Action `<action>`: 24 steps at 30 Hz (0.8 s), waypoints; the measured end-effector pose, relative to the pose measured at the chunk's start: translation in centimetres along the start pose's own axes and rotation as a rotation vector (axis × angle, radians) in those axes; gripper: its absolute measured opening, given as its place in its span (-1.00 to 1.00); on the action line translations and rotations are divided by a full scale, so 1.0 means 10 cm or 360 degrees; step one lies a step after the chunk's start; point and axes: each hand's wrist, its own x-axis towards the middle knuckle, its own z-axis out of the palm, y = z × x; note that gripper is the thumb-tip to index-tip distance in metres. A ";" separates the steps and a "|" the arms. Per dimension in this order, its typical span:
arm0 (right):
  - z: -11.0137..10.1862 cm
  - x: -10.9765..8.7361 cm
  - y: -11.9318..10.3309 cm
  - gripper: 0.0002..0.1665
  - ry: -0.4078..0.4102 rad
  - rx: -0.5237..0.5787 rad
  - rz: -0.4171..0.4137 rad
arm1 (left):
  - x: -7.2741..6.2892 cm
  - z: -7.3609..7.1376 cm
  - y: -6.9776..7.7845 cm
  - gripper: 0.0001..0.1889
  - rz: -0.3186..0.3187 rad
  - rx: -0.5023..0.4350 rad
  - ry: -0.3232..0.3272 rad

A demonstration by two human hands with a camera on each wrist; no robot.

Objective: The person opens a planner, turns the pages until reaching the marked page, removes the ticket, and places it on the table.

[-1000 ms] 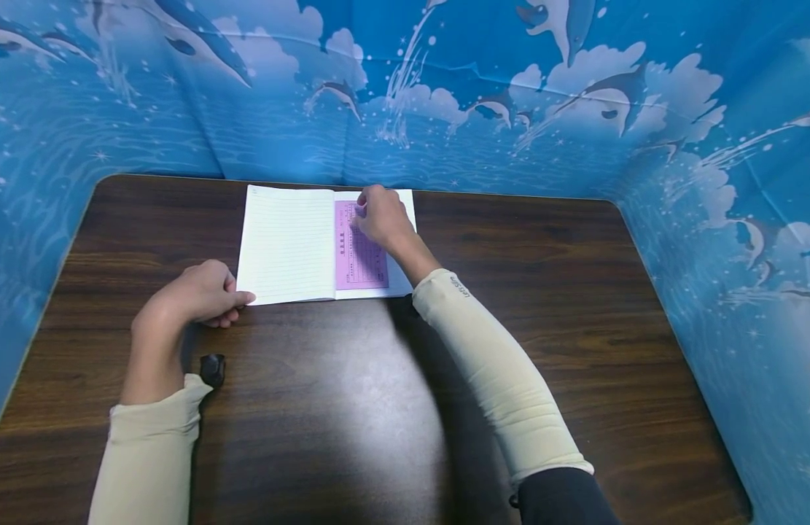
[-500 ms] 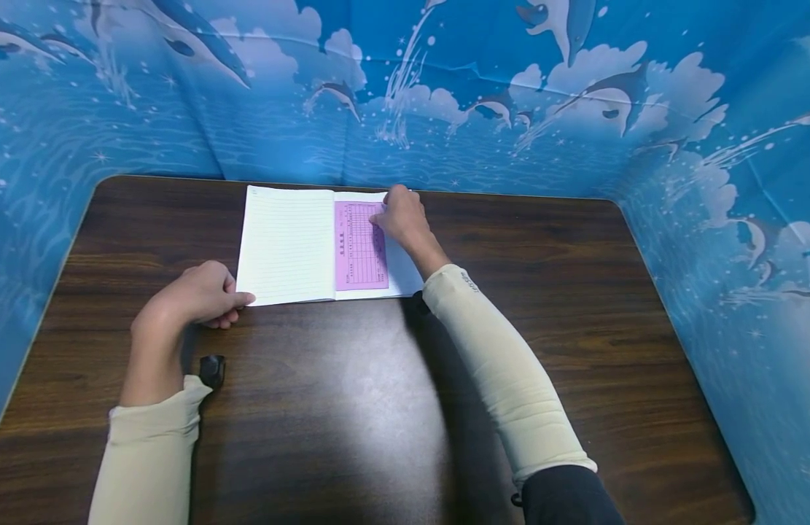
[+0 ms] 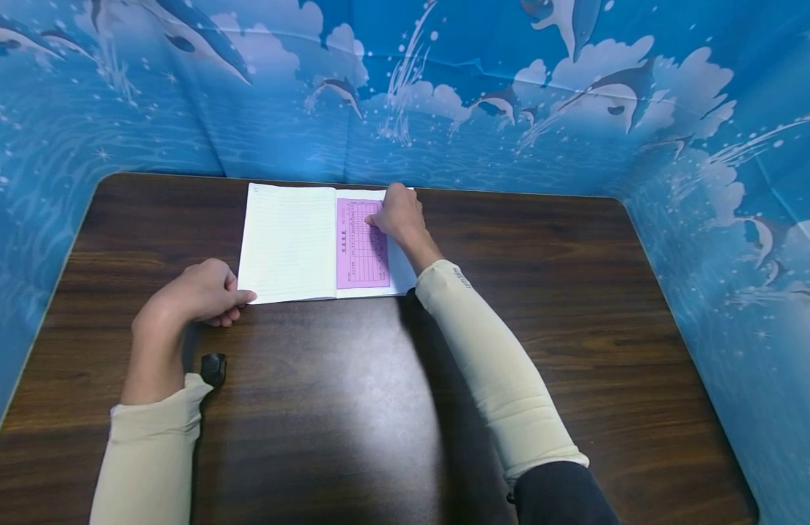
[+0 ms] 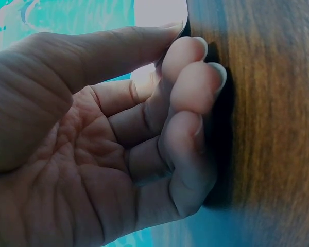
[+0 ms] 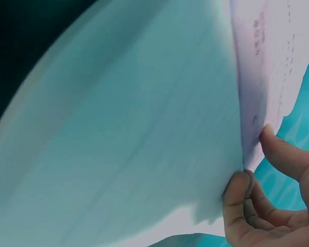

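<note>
An open notebook with ruled white pages lies at the table's far edge. Over its right page is a pink printed form, a narrow sheet with a table grid. My left hand pinches the notebook's near left corner, thumb on top; the left wrist view shows the white page edge at the thumb tip, other fingers curled by the tabletop. My right hand pinches the form's right edge near its far end. In the right wrist view its thumb presses the pink sheet, with curled fingertips at the paper's edge.
The dark wooden table stretches toward me and to the right. A blue dolphin-print curtain hangs right behind its far edge and round the sides. A small black object sits at my left wrist.
My right hand has moved right, from over the form's far part to its right edge, uncovering more of the grid. The left hand stays at the notebook's corner.
</note>
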 end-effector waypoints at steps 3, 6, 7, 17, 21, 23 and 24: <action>-0.01 -0.02 -0.03 -0.60 -0.0041 0.0023 0.0025 | 0.00 0.00 -0.01 -0.62 -0.0006 0.0000 0.0003; -0.02 -0.02 -0.04 -0.68 -0.0103 0.0061 0.0059 | 0.00 0.00 0.00 -0.62 -0.0011 0.0002 -0.0005; -0.02 -0.02 -0.04 -0.71 -0.0122 0.0072 0.0065 | 0.00 -0.01 0.00 -0.62 -0.0010 0.0003 -0.0009; -0.01 -0.05 -0.02 -0.52 -0.0040 0.0030 -0.0020 | -0.01 -0.01 0.02 -0.62 -0.0006 0.0002 -0.0016; 0.00 -0.06 0.05 -0.53 0.0001 0.0164 -0.0035 | -0.01 -0.01 0.01 -0.62 -0.0009 -0.0010 -0.0026; -0.01 -0.06 0.10 -0.55 0.0001 0.0262 -0.0035 | -0.02 -0.02 0.00 -0.61 -0.0008 -0.0021 -0.0028; -0.02 -0.06 0.12 -0.56 -0.0005 0.0314 -0.0029 | -0.02 -0.02 -0.01 -0.61 -0.0009 -0.0031 -0.0030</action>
